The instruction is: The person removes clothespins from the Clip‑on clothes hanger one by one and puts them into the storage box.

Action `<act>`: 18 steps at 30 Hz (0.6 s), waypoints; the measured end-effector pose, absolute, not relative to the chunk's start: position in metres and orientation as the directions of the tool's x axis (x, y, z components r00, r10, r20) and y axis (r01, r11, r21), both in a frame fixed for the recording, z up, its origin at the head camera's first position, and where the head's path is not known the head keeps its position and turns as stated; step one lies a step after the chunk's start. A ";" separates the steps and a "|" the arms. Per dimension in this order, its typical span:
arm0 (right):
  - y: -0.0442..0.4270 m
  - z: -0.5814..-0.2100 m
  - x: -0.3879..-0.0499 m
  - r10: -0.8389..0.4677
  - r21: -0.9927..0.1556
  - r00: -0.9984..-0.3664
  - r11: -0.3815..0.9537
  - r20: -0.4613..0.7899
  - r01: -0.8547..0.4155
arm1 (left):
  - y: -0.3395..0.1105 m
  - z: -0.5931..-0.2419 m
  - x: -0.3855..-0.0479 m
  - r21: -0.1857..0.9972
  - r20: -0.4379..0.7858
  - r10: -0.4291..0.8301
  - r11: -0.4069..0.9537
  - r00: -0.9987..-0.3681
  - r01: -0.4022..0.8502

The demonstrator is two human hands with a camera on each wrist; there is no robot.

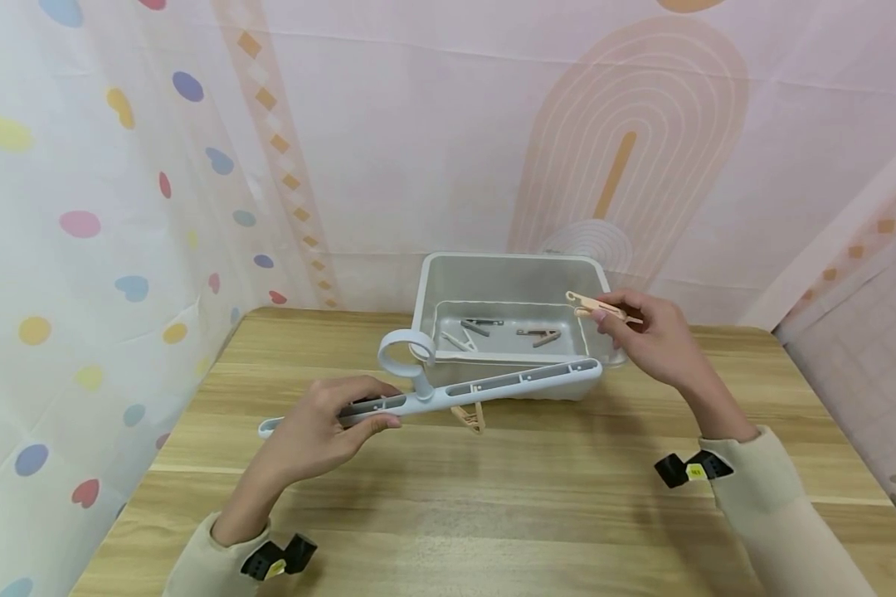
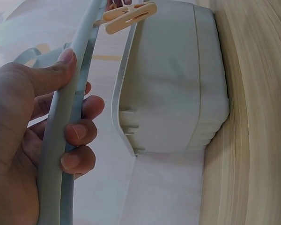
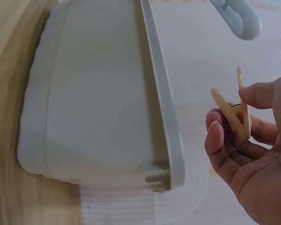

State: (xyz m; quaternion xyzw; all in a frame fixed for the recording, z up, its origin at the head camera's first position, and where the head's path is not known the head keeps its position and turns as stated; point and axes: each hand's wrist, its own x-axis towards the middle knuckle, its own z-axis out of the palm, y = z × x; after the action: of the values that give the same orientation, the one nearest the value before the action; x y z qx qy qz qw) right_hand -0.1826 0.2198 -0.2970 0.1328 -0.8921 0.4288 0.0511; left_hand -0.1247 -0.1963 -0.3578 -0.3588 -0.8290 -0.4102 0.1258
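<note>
My left hand (image 1: 328,427) grips a pale blue bar-shaped hanger (image 1: 515,381) with a round hook (image 1: 406,340) on top. From the bar's underside hangs a peach clothespin (image 1: 472,417), also visible in the left wrist view as a peach clothespin (image 2: 130,18) just beyond my fingers. Over the right rim of a grey plastic bin, my right hand (image 1: 653,336) pinches another peach clothespin (image 1: 596,307) between thumb and fingers. The right wrist view shows this held clothespin (image 3: 239,112) near the hanger's rounded end (image 3: 246,21), apart from it.
The grey bin (image 1: 508,282) stands at the table's back, behind the hanger. Inside lie a white clothespin (image 1: 459,341), a dark grey clothespin (image 1: 478,326) and a brownish clothespin (image 1: 541,336). A patterned curtain (image 1: 418,149) hangs behind the wooden table (image 1: 523,514).
</note>
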 end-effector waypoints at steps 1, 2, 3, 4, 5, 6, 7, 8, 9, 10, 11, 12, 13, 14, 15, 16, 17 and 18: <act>0.220 -0.296 -0.184 -0.193 -0.745 -0.958 0.602 0.214 -0.287 | -0.196 -0.358 -0.125 0.589 0.505 0.491 0.405 -0.710 0.699; 0.220 -0.296 -0.186 -0.195 -0.739 -0.956 0.606 0.221 -0.295 | -0.196 -0.357 -0.124 0.588 0.506 0.491 0.405 -0.709 0.700; 0.220 -0.295 -0.187 -0.198 -0.733 -0.954 0.610 0.227 -0.301 | -0.196 -0.357 -0.124 0.589 0.506 0.490 0.405 -0.710 0.700; 0.220 -0.294 -0.188 -0.202 -0.726 -0.952 0.615 0.230 -0.306 | -0.196 -0.357 -0.124 0.588 0.506 0.490 0.406 -0.710 0.699; 0.220 -0.293 -0.190 -0.205 -0.723 -0.951 0.618 0.231 -0.308 | -0.196 -0.357 -0.124 0.588 0.508 0.490 0.404 -0.708 0.701; 0.220 -0.292 -0.191 -0.208 -0.717 -0.950 0.623 0.232 -0.312 | -0.196 -0.356 -0.124 0.588 0.507 0.489 0.406 -0.709 0.700; 0.220 -0.291 -0.192 -0.210 -0.710 -0.950 0.630 0.233 -0.314 | -0.196 -0.356 -0.124 0.587 0.507 0.489 0.407 -0.710 0.700; 0.220 -0.290 -0.194 -0.213 -0.703 -0.950 0.638 0.230 -0.313 | -0.196 -0.356 -0.124 0.587 0.505 0.489 0.409 -0.711 0.699; 0.221 -0.289 -0.196 -0.215 -0.695 -0.950 0.648 0.227 -0.313 | -0.196 -0.356 -0.124 0.587 0.503 0.490 0.412 -0.712 0.697; 0.221 -0.289 -0.197 -0.216 -0.686 -0.950 0.658 0.224 -0.311 | -0.197 -0.357 -0.125 0.587 0.500 0.490 0.414 -0.714 0.695; 0.221 -0.288 -0.199 -0.214 -0.680 -0.952 0.667 0.218 -0.305 | -0.197 -0.357 -0.125 0.587 0.497 0.490 0.418 -0.716 0.693; 0.220 -0.287 -0.201 -0.215 -0.669 -0.953 0.679 0.212 -0.302 | -0.197 -0.357 -0.125 0.590 0.492 0.488 0.422 -0.721 0.688; 0.220 -0.286 -0.203 -0.216 -0.660 -0.954 0.689 0.206 -0.299 | -0.197 -0.357 -0.125 0.592 0.489 0.487 0.424 -0.724 0.686; 0.220 -0.285 -0.205 -0.218 -0.654 -0.955 0.696 0.200 -0.296 | -0.198 -0.357 -0.125 0.593 0.486 0.487 0.426 -0.726 0.683; 0.219 -0.284 -0.207 -0.220 -0.648 -0.956 0.702 0.196 -0.295 | -0.198 -0.357 -0.125 0.595 0.483 0.486 0.428 -0.729 0.680; 0.218 -0.283 -0.210 -0.223 -0.641 -0.956 0.709 0.192 -0.294 | -0.198 -0.357 -0.125 0.596 0.481 0.485 0.430 -0.730 0.678; 0.218 -0.282 -0.212 -0.228 -0.639 -0.956 0.710 0.187 -0.295 | -0.198 -0.357 -0.125 0.597 0.480 0.483 0.432 -0.732 0.676; 0.217 -0.281 -0.214 -0.234 -0.635 -0.954 0.713 0.187 -0.299 | -0.198 -0.357 -0.125 0.597 0.480 0.484 0.431 -0.732 0.676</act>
State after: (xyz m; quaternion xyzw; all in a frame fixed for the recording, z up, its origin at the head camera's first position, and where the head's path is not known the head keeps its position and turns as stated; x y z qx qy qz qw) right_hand -0.2143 0.2174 -0.2809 0.1440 -0.9242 0.3507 0.0464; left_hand -0.1252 -0.1978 -0.3569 -0.3462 -0.8376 -0.4055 0.1190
